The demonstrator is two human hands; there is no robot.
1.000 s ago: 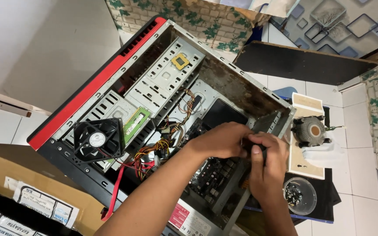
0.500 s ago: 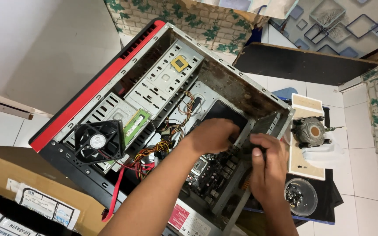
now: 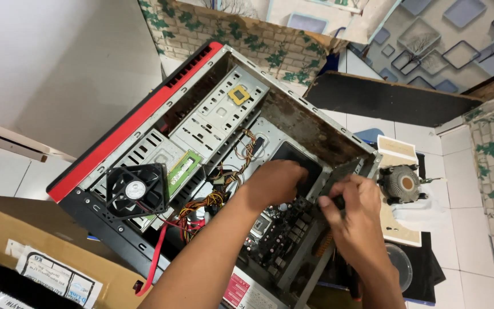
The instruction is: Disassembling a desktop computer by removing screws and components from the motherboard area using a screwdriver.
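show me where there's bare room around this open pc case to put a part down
Bare white floor tile lies left of the computer case, and more tile between the black panel and the heatsink cooler. Inside the case it is crowded: left hand, right hand, cables, loose fan.

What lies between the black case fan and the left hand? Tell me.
In the head view, a green memory stick and bundled coloured cables lie between the black fan and left hand.
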